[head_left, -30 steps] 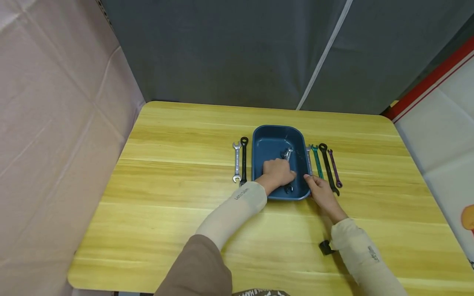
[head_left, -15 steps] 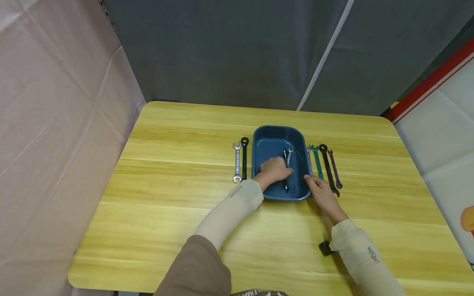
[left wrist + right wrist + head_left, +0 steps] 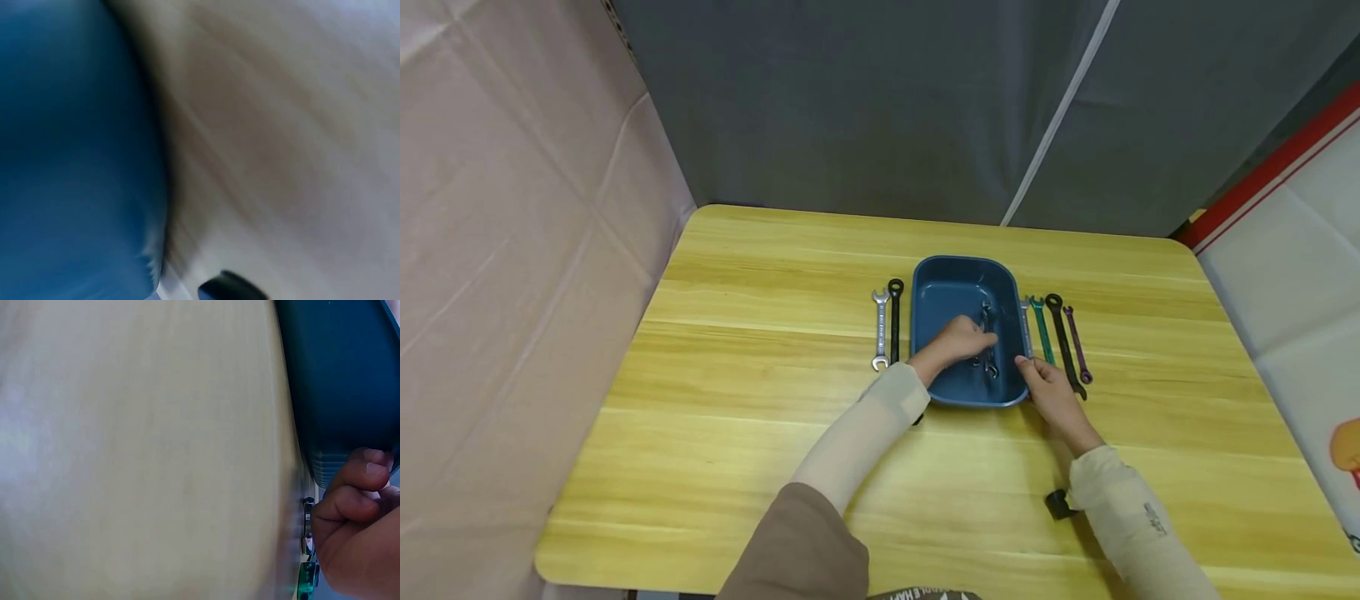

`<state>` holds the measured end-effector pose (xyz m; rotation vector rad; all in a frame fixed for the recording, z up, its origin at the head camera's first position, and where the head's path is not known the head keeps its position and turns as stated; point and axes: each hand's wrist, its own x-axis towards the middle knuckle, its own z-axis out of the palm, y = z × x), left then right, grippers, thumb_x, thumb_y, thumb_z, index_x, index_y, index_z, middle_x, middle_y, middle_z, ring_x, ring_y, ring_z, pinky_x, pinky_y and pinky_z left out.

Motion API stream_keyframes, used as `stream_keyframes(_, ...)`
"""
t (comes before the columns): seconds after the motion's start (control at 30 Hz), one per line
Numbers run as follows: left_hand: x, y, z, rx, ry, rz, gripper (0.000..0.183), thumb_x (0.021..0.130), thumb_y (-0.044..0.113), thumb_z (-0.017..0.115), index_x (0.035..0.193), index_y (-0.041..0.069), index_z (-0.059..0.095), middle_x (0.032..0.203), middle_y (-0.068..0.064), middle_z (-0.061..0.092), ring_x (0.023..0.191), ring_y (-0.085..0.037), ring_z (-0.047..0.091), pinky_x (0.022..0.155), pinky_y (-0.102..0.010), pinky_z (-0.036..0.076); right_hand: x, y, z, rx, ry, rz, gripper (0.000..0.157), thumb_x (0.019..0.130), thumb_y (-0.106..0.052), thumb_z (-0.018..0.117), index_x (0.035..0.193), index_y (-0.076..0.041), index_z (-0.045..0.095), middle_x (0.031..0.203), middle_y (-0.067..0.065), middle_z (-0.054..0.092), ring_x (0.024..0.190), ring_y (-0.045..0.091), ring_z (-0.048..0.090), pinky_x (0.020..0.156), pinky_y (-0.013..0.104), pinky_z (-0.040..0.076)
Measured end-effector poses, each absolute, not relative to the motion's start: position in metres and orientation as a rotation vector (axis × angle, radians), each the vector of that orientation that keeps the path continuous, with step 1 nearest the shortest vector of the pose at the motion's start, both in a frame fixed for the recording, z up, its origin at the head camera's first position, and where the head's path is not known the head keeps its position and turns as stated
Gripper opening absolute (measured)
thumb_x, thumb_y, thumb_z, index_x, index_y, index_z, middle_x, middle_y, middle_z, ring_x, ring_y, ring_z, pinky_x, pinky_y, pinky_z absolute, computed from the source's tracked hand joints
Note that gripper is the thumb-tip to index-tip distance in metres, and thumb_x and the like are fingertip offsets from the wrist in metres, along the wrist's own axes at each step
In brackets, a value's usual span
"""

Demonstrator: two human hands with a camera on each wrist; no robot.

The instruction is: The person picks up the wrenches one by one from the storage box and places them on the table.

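My left hand (image 3: 964, 338) reaches into a blue tray (image 3: 943, 292) and pinches a shiny silver wrench (image 3: 992, 363) lying lengthwise there. The fingers hide its middle. Part of another shiny piece shows beside it, mostly covered. At the tray's near right corner, my right hand (image 3: 1054, 396) grips the rim with thumb and fingers. The right wrist view shows the curled fingers (image 3: 365, 475) against the tray's outer wall (image 3: 344, 381). In the left wrist view only the tray's blue side (image 3: 75, 156) shows large, without the hand.
Left of the tray lie a silver wrench (image 3: 882, 329) and a black wrench (image 3: 895, 321). To its right are a silver wrench (image 3: 1026, 325), a green one (image 3: 1042, 329), a black one (image 3: 1063, 342) and a purple one (image 3: 1078, 346). A black object (image 3: 1060, 504) sits by the right sleeve.
The wrench at my left hand has been turned and shifted slightly right within the tray. My left hand has drawn a little to the left overall. The right hand stays on the rim.
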<state>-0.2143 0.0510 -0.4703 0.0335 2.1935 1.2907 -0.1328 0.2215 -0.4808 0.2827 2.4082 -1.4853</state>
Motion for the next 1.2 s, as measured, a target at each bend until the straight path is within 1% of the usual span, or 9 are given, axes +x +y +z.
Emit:
stream_keyframes(0.13, -0.212, 0.052, -0.469, 0.012, 2.097, 1.460, 0.055, 0.093, 0.021, 0.060, 0.043, 0.016, 0.039, 0.045, 0.004, 0.037, 0.043, -0.010, 0.031, 0.047, -0.023, 0.028, -0.132, 0.220, -0.478, 0.273, 2.436, -1.464, 0.048, 0.101, -0.045, 0.042, 0.081, -0.002, 0.049, 0.060, -0.006, 0.042, 0.056, 0.011, 0.041, 0.055, 0.026, 0.036)
stream_keyframes(0.23, -0.211, 0.052, -0.467, 0.008, 2.056, 1.520, 0.048, 0.092, 0.020, 0.059, 0.046, 0.014, 0.046, 0.048, 0.003, 0.042, 0.046, -0.010, 0.034, 0.049, -0.022, 0.029, -0.132, 0.220, -0.478, 0.270, 2.447, -1.457, 0.049, 0.101, -0.045, 0.042, 0.083, -0.001, 0.051, 0.061, -0.006, 0.043, 0.057, 0.010, 0.042, 0.055, 0.025, 0.036)
stream_keyframes(0.53, -0.213, 0.050, -0.466, 0.062, 2.036, 1.579, 0.037, 0.093, 0.020, 0.060, 0.057, 0.009, 0.056, 0.044, 0.007, 0.033, 0.043, -0.009, 0.030, 0.049, -0.022, 0.028, -0.134, 0.218, -0.480, 0.295, 2.440, -1.473, 0.049, 0.101, -0.044, 0.042, 0.093, 0.002, 0.055, 0.063, -0.008, 0.047, 0.059, 0.008, 0.044, 0.056, 0.023, 0.038)
stream_keyframes(0.67, -0.213, 0.049, -0.465, 0.080, 2.015, 1.606, 0.035, 0.092, 0.022, 0.061, 0.064, 0.001, 0.058, 0.046, 0.007, 0.032, 0.045, -0.009, 0.029, 0.050, -0.023, 0.027, -0.134, 0.218, -0.481, 0.298, 2.431, -1.504, 0.050, 0.102, -0.042, 0.042, 0.095, 0.005, 0.056, 0.067, -0.007, 0.052, 0.060, 0.005, 0.047, 0.057, 0.022, 0.040)
stream_keyframes(0.8, -0.210, 0.045, -0.461, 0.121, 2.006, 1.621, 0.036, 0.093, 0.023, 0.060, 0.077, -0.010, 0.059, 0.047, 0.008, 0.031, 0.047, -0.010, 0.028, 0.053, -0.023, 0.026, -0.133, 0.218, -0.481, 0.305, 2.421, -1.525, 0.051, 0.102, -0.042, 0.042, 0.096, 0.007, 0.056, 0.071, -0.005, 0.055, 0.062, 0.004, 0.049, 0.058, 0.022, 0.043)
stream_keyframes(0.9, -0.209, 0.041, -0.457, 0.148, 2.005, 1.628, 0.036, 0.093, 0.023, 0.060, 0.083, -0.012, 0.059, 0.049, 0.008, 0.032, 0.048, -0.009, 0.028, 0.053, -0.023, 0.027, -0.133, 0.219, -0.481, 0.313, 2.424, -1.521, 0.051, 0.102, -0.042, 0.042, 0.097, 0.007, 0.056, 0.072, -0.006, 0.056, 0.063, 0.003, 0.050, 0.058, 0.021, 0.044)
stream_keyframes(0.97, -0.209, 0.038, -0.454, 0.164, 2.012, 1.626, 0.035, 0.093, 0.022, 0.060, 0.082, -0.011, 0.059, 0.050, 0.007, 0.034, 0.049, -0.009, 0.030, 0.054, -0.023, 0.028, -0.133, 0.219, -0.482, 0.322, 2.422, -1.533, 0.050, 0.102, -0.041, 0.042, 0.096, 0.006, 0.056, 0.071, -0.007, 0.056, 0.063, 0.003, 0.050, 0.058, 0.021, 0.044)
stream_keyframes(1.03, -0.209, 0.035, -0.451, 0.176, 2.023, 1.626, 0.033, 0.093, 0.022, 0.060, 0.078, -0.007, 0.060, 0.052, 0.007, 0.035, 0.050, -0.010, 0.031, 0.054, -0.023, 0.029, -0.133, 0.219, -0.482, 0.334, 2.421, -1.544, 0.047, 0.102, -0.041, 0.043, 0.090, 0.003, 0.055, 0.068, -0.008, 0.054, 0.061, 0.003, 0.048, 0.057, 0.020, 0.042)
stream_keyframes(1.2, -0.211, 0.023, -0.441, 0.203, 2.045, 1.613, 0.032, 0.095, 0.024, 0.059, 0.082, -0.005, 0.063, 0.053, 0.006, 0.035, 0.052, -0.011, 0.033, 0.058, -0.024, 0.030, -0.132, 0.218, -0.482, 0.355, 2.404, -1.567, 0.042, 0.101, -0.041, 0.046, 0.077, -0.005, 0.047, 0.064, -0.009, 0.046, 0.059, 0.006, 0.044, 0.055, 0.021, 0.038)
